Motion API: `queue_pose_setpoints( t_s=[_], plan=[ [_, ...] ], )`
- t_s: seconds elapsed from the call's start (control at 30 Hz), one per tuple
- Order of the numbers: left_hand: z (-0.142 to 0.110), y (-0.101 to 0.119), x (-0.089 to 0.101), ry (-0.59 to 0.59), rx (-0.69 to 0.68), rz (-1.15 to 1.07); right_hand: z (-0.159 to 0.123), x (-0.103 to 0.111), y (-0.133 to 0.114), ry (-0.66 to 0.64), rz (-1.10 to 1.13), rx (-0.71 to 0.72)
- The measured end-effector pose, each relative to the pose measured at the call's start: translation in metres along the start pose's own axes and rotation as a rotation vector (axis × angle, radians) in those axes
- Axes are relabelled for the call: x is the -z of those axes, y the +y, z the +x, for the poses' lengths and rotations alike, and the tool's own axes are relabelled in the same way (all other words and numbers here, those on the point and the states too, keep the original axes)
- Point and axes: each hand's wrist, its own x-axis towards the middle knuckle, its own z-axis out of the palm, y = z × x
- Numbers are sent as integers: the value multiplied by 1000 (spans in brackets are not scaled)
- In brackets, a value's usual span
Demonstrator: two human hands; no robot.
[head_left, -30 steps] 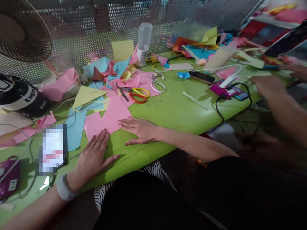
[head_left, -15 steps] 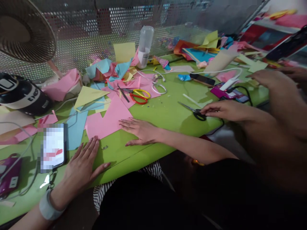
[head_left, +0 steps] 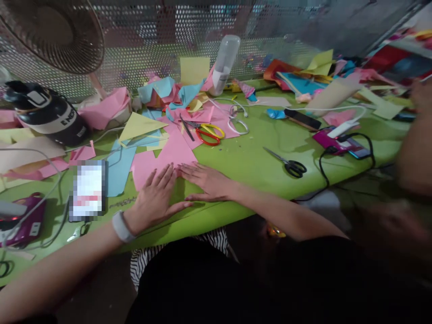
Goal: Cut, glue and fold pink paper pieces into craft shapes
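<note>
My left hand (head_left: 157, 198) lies flat with fingers apart, its fingertips on the near edge of a pink paper sheet (head_left: 168, 150). Right beside it, my right hand (head_left: 207, 182) is also spread flat, fingertips on the same sheet's lower right edge. Neither hand holds anything. Beyond the sheet lie scissors with red and yellow handles (head_left: 209, 134). Folded yellow paper (head_left: 140, 128) and blue paper (head_left: 119, 168) sit left of the pink sheet. Black-handled scissors (head_left: 293, 167) rest on the green table to the right of my right hand.
A phone (head_left: 87, 191) and a black bottle (head_left: 50, 117) stand to the left, near a fan (head_left: 57, 31). A clear bottle (head_left: 227, 63) stands at the back. Cables run to a purple power bank (head_left: 332, 141). Another person's arm (head_left: 418, 139) is at the right.
My left hand has slid right, close to my right hand. The co-worker's hand has let go of the black-handled scissors and drawn back. The view has shifted slightly left.
</note>
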Motion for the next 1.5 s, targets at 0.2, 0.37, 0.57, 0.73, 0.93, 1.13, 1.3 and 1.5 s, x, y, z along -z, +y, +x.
queue_pose_setpoints(
  t_s=[0.2,0.37,0.57,0.73,0.93,1.13,1.3,1.5],
  plan=[
    [3,-1,-13,-89,-10,-44,-2,-3,2,42,-3,21],
    [-31,-12,-5,-43,34,7,-3,-4,6,14,-12,31],
    [-78,-23,-1,65,83,111,-3,-5,9,-8,-10,51],
    [-84,-24,0,75,100,115,-17,-1,20,17,-37,18],
    [-83,-24,-2,115,96,148,-31,3,25,8,-68,-63],
    [-87,-26,-4,102,107,171,-33,5,23,-2,-68,-111],
    [-80,-26,6,100,92,159,-27,15,19,24,-83,-124],
    [-49,-17,11,65,67,126,7,12,8,96,-74,-32]
  ],
)
